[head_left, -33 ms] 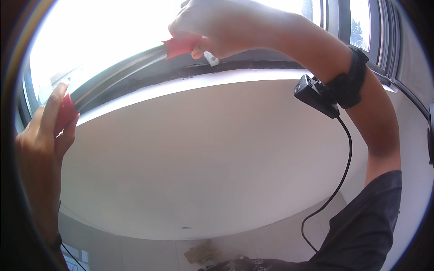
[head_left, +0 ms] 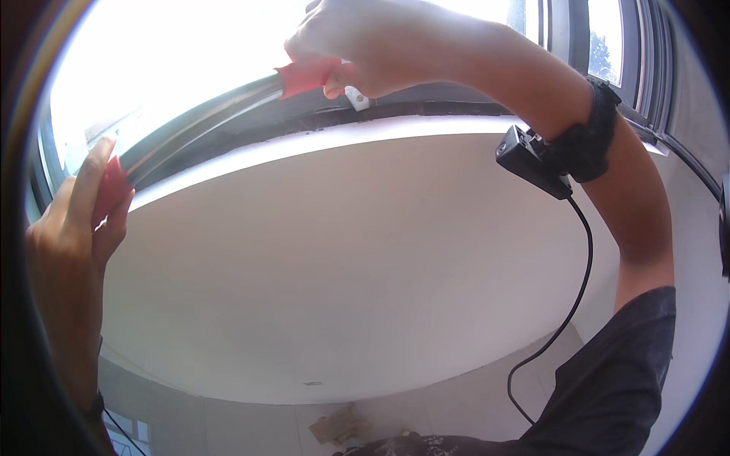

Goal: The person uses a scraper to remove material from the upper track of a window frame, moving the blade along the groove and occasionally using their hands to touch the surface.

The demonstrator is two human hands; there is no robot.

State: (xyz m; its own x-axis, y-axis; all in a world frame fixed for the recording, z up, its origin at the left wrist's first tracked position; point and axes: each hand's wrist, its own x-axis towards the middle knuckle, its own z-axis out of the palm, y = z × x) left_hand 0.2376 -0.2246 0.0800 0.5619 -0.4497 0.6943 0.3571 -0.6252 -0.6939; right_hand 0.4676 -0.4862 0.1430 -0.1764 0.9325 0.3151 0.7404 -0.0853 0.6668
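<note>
A silvery bar [head_left: 205, 120] runs slantwise along the bottom of the bright window. Red, sheet-like material shows at each end of it. My left hand [head_left: 67, 220] grips the red piece [head_left: 112, 190] at the lower left end, the thumb on one side and the fingers on the other. Higher up, my right hand [head_left: 361, 38] is closed over the other red piece [head_left: 308, 77], its thumb tucked underneath. Glare washes out part of that hand. Whether the bar is loose or belongs to the frame, I cannot tell.
A small white fitting [head_left: 356, 99] sits below my right hand, on the dark lower frame. The white wall [head_left: 319, 251] drops beneath the sill. A black boxy device [head_left: 532, 161] is strapped to my right forearm, its cable [head_left: 585, 266] hanging down. Brown cardboard-like material [head_left: 340, 425] lies on the floor.
</note>
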